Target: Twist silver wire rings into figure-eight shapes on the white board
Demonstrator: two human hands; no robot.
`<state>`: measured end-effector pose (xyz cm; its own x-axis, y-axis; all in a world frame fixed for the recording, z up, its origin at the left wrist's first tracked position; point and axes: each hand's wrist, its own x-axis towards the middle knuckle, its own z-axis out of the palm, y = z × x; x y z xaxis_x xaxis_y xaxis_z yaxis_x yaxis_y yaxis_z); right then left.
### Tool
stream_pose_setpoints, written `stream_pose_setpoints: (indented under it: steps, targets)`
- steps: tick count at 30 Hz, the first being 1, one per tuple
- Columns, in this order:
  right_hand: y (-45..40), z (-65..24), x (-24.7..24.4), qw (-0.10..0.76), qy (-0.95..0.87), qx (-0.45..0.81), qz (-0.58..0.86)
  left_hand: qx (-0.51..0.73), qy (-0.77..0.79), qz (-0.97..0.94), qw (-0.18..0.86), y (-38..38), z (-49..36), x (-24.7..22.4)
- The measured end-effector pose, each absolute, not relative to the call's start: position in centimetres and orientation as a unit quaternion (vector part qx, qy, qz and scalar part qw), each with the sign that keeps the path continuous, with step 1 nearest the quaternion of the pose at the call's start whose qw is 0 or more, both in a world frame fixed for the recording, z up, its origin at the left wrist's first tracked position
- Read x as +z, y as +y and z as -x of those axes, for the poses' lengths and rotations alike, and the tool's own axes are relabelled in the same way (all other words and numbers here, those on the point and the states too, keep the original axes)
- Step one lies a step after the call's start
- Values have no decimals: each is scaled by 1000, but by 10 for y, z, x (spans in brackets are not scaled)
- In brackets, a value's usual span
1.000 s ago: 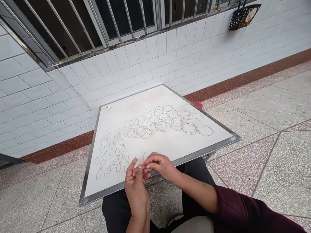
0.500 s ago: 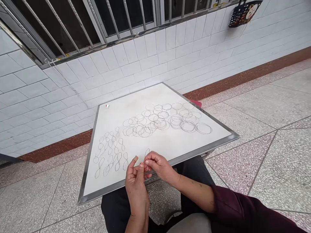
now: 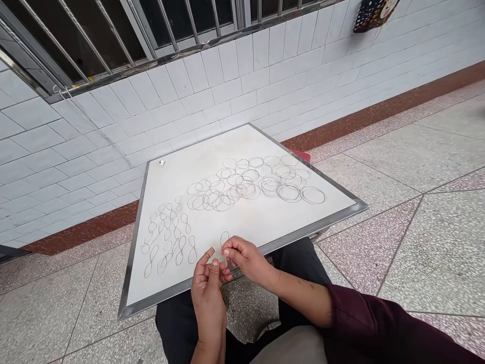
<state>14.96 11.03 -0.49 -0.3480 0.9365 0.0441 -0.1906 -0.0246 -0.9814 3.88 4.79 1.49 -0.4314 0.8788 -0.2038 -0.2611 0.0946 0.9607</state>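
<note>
Near the table's front edge, both of my hands are on one thin dark wire loop [image 3: 225, 232]. My right hand [image 3: 248, 259] pinches it at about its middle between thumb and fingertips, and the upper part stands above the fingers as a narrow loop. The lower part runs down into my left hand [image 3: 209, 285], whose thumb and fingers close on it with the index finger raised. Fine detail of the wire between the fingertips is too small to make out. Left of my hands lie several wire figure-eights [image 3: 181, 248]; beyond them are many overlapping round wire rings [image 3: 301, 194].
The white table [image 3: 159, 283] has a metal rim and stands against a white tiled wall [image 3: 212, 81]. A small white and red object [image 3: 162, 163] lies at its far left corner. A barred window [image 3: 113, 35] and a hanging dotted bag [image 3: 373, 15] are above.
My hands have drawn slightly apart, and more of the wire's narrow loop shows between and above the fingers. The whole view has shifted a little.
</note>
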Motion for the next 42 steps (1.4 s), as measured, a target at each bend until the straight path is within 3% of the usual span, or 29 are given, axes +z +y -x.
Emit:
stream_pose_setpoints:
  steps: [11, 20, 32, 42]
  targets:
    - [106, -142, -21, 442, -431, 726, 303, 639, 510, -61, 572, 48, -42, 9]
    - [105, -139, -29, 420, -487, 684, 345, 614, 559, -194, 523, 37, -31, 4]
    - [106, -135, -38, 412, -488, 687, 347, 607, 507, 20, 612, 42, -31, -3]
    - [111, -129, -37, 382, -371, 778, 335, 624, 527, -152, 557, 38, -21, -10]
